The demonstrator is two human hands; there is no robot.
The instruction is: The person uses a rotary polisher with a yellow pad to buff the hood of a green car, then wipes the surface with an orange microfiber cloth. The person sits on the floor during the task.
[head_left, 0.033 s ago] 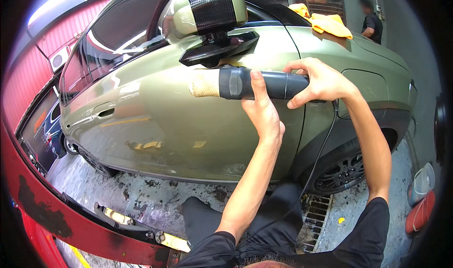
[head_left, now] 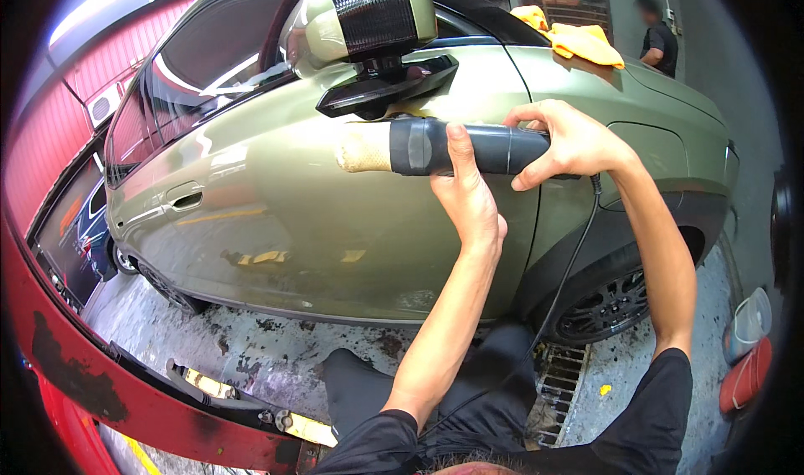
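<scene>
A black corded polisher (head_left: pixel 494 148) lies level between my hands, against the olive-green car door (head_left: pixel 318 215) just below the side mirror (head_left: pixel 368 23). At its left end a cream pad (head_left: pixel 365 147) faces the panel; whether it presses on the paint is hard to see. My left hand (head_left: pixel 466 195) grips the polisher's head from below, with the thumb up along its near side. Around the rear end of the body curls my right hand (head_left: pixel 569 144), fingers over the top and thumb underneath. A thin black cord (head_left: pixel 574 261) hangs from that end toward my legs.
Orange cloths (head_left: pixel 586 44) lie on the car near the windshield. A front wheel (head_left: pixel 607 303) and a floor grate (head_left: pixel 563 395) are at right, with a clear bucket (head_left: pixel 749 324) and a red bucket (head_left: pixel 745 376). A red lift beam (head_left: pixel 126 374) crosses lower left. Another person (head_left: pixel 660 40) stands far right.
</scene>
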